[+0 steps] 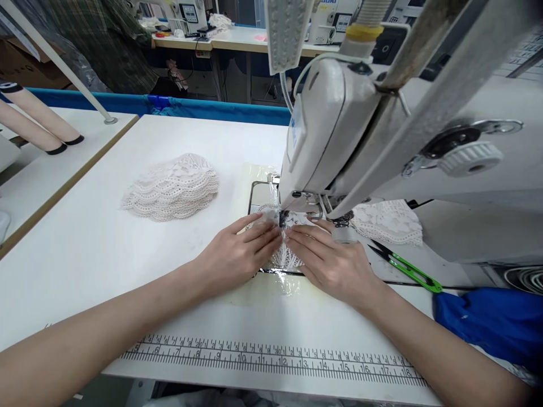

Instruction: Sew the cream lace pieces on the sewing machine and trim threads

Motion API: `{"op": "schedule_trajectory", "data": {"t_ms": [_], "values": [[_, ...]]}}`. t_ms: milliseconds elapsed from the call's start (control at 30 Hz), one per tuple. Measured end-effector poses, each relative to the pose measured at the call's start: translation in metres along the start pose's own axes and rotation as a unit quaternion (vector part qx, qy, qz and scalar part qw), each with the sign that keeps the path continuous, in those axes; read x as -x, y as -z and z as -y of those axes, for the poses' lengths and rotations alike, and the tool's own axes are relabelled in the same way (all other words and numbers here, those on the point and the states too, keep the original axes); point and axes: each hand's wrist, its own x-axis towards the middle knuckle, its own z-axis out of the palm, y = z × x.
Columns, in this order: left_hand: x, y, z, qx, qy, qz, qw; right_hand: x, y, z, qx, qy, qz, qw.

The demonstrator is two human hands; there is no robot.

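A white lace piece (287,257) lies on the plate under the presser foot (283,217) of the sewing machine (328,124). My left hand (237,249) rests on the lace's left side, fingers stretched out flat, their tips close to the foot. On the right side, my right hand (333,257) lies flat on the same piece with its fingers extended. Both hands cover much of the lace, and the needle point is hard to make out. Green-handled thread snips (409,268) lie right of my right hand, below another lace piece (388,221).
A stack of lace pieces (173,186) sits on the table to the left. A printed ruler (271,356) runs along the front edge. Blue cloth (492,322) lies at the right. Beyond the table, a person in a plaid sleeve (102,39) is near other machines.
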Motion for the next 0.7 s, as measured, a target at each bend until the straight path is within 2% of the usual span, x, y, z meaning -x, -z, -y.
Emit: {"op": "schedule_trajectory", "data": {"t_ms": [100,400,700], "values": [[0.0012,0.0026,-0.0015,0.001,-0.028,-0.005,1.0,0.0035,0.0001,0.0029,-0.001,0.021,-0.014,1.0],[-0.001,-0.0012,0.0004,0.013,0.013,0.001,1.0,0.0024,-0.0037,0.0009,0.017,0.001,-0.004,1.0],[0.0025,-0.0007,-0.0022,-0.002,0.007,-0.002,1.0,0.0022,-0.0019,0.0003,0.028,-0.016,0.01,0.999]]}}
